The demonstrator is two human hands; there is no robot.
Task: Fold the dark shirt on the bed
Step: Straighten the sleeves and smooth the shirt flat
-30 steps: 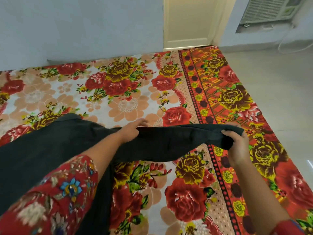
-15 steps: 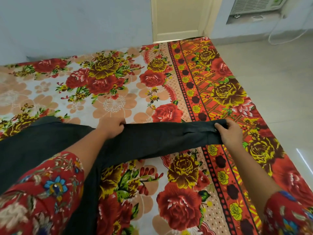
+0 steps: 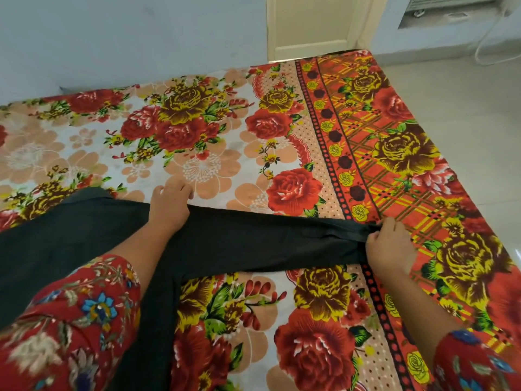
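Dark shirt (image 3: 253, 244) is lying spread on the bed (image 3: 197, 136). We're gripping its top edge with the left hand (image 3: 170, 206) and pinching the sleeve end with the right hand (image 3: 390, 249). Likely soft, light, floppy: best holding edges.

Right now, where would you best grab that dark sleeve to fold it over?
The cuff, from the right, where the right hand pinches it: the sleeve lies stretched flat and narrows there, so one grip gathers its whole width.

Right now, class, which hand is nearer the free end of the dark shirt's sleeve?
Right. The right hand pinches the sleeve end itself; the left hand holds the dark shirt far along, near its body.
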